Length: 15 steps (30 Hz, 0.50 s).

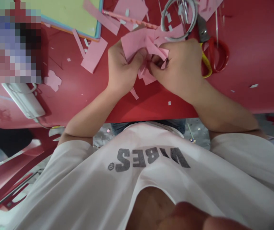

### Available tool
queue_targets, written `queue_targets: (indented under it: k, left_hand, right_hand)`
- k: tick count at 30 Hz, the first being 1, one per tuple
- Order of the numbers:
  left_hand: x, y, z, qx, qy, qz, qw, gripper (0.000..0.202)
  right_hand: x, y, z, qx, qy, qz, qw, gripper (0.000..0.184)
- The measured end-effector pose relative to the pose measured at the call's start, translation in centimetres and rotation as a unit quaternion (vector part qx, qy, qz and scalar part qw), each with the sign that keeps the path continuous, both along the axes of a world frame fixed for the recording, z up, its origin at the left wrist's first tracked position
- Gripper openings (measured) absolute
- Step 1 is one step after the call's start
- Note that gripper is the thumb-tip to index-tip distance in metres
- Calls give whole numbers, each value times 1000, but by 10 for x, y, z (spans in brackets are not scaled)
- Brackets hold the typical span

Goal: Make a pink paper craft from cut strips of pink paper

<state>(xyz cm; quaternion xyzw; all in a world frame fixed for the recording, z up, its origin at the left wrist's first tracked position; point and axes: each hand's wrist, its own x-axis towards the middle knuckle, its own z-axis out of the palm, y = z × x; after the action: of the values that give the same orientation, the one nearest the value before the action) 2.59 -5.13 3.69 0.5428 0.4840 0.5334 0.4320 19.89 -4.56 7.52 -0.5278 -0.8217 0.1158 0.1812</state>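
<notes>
Two hands, the left hand (123,68) and the right hand (178,70), are held close together above a red table (254,41), with the fingers (139,54) of both clamped on a cut pink paper sheet (133,43) (red-and-yellow-handled scissors (211,52) are positioned just beside the right hand)

L hand (123,68) & R hand (177,68) pinching, knuckles nearly touching, forearms (89,111) angled in.

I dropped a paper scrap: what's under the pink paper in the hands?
The red table shows below, with a pink strip near the left hand; directly beneath, the pink paper and right hand hide it.
</notes>
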Motion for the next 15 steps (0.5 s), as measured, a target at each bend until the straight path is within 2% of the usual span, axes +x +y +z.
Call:
queue_targets:
  k: [4, 8, 10, 13, 15]
  left_hand:
    - [3, 0, 6, -19, -37, 31, 999, 13]
    - [0, 4, 9, -4, -60, 51, 997, 19]
    - [-2, 7, 9, -10, -95, 67, 993, 19]
    - [-3, 8, 8, -15, -194, 50, 980, 5]
    - [-4, 7, 6, -19, -239, 21, 971, 19]
  right_hand:
    - [5, 6, -2, -25, -10, 7, 1000, 29]
    - [9, 9, 1, -31, 57, 8, 998, 18]
    - [8, 9, 5, -44, 103, 11, 994, 22]
    - [4, 9, 5, -86, 160, -11, 983, 25]
    - [-2, 9, 0, -143, 212, -15, 967, 14]
